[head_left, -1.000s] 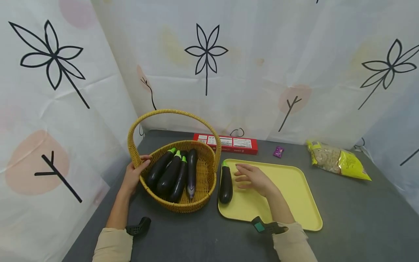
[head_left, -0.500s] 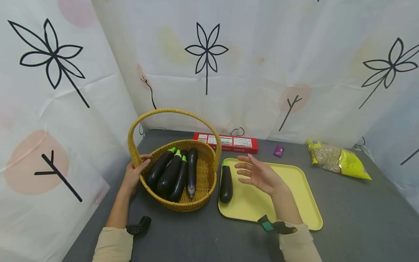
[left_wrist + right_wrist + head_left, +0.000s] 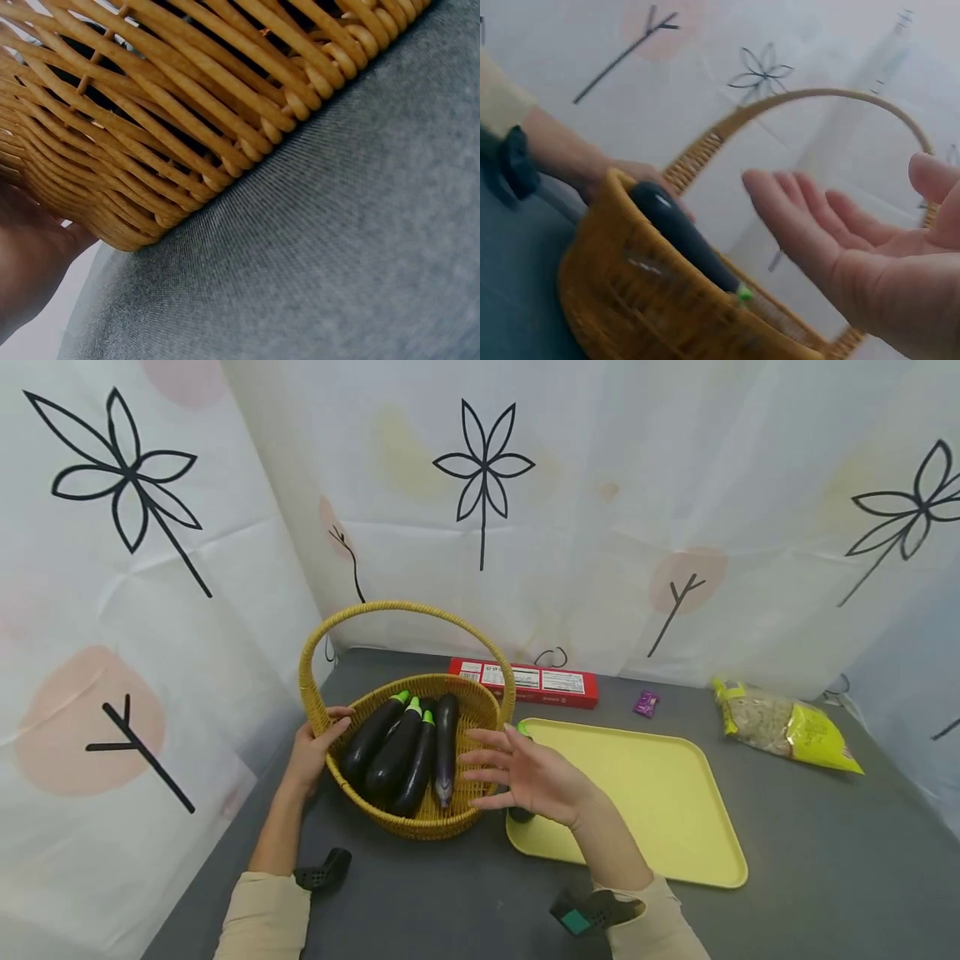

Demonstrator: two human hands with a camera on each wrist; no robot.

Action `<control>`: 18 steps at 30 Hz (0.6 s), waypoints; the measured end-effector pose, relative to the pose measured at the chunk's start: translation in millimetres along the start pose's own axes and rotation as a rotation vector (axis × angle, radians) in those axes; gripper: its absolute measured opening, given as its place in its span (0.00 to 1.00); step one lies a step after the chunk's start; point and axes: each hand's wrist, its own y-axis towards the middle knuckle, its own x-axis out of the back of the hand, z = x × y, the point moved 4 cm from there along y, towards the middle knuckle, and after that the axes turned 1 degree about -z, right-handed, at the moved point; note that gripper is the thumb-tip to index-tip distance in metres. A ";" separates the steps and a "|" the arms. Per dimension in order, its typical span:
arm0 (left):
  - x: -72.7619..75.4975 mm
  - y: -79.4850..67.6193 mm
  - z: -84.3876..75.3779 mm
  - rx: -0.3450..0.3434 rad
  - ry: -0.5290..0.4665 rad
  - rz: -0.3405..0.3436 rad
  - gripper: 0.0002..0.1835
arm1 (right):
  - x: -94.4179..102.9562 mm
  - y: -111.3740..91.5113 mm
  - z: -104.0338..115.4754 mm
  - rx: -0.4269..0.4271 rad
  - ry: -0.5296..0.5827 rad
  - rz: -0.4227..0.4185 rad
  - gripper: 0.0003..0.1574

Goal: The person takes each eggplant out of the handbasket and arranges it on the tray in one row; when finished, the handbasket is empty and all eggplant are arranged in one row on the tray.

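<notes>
A yellow wicker basket (image 3: pixel 423 828) with a tall hoop handle holds several dark eggplants (image 3: pixel 392 764) with green caps. At its left rim, my left hand (image 3: pixel 306 758) grips the edge beside the foot of the handle; in the left wrist view part of that hand (image 3: pixel 30 255) lies against the woven side. My right hand (image 3: pixel 540 781) hovers palm toward the basket, fingers spread and holding nothing, over the right rim. Behind it, one more eggplant (image 3: pixel 521 815) lies on the left end of a yellow tray (image 3: pixel 645 793), mostly hidden. The right wrist view shows the relaxed fingers (image 3: pixel 802 232).
Behind the basket lies a long red box (image 3: pixel 555 685). A small purple packet (image 3: pixel 646 703) is farther right, and a yellow bag of pale contents (image 3: pixel 783 727) lies at the far right. A patterned white cloth (image 3: pixel 585 527) hangs behind the dark grey table (image 3: pixel 420 902).
My right hand has moved left from above the tray to the basket's right rim and now covers most of the lone eggplant. The left hand keeps its hold. The head view has shifted slightly.
</notes>
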 end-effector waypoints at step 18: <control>0.5 0.8 3.7 0.054 -0.011 -0.016 0.21 | 13.7 74.5 -33.0 0.028 0.295 -0.527 0.37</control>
